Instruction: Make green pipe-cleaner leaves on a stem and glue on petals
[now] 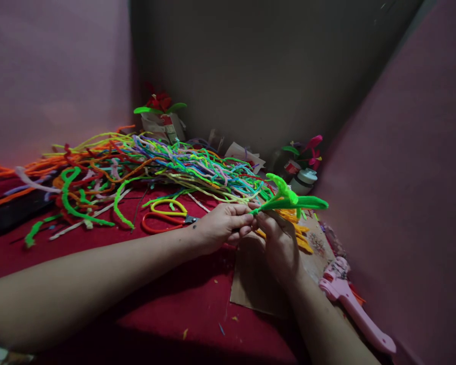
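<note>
A bright green fuzzy flower piece (285, 197), with curled petals and a long leaf pointing right, is held between both hands near the middle of the view. My left hand (230, 223) pinches the thin stem end at its left. Against the base of the leaf, my right hand (279, 238) has its thumb and fingers closed on the same piece. The two hands nearly touch, and part of the stem is hidden by the fingers. Just left of my left hand lie scissors (167, 218) with red and yellow handles.
A big heap of coloured pipe cleaners (197, 165) spreads across the red cloth (197, 309). Cardboard (254, 279) lies under my right hand, with orange pieces (302, 241) beyond. A pink glue gun (361, 309) rests at right. Behind are a red flower (159, 103), pink flower (314, 149) and bottle (305, 180).
</note>
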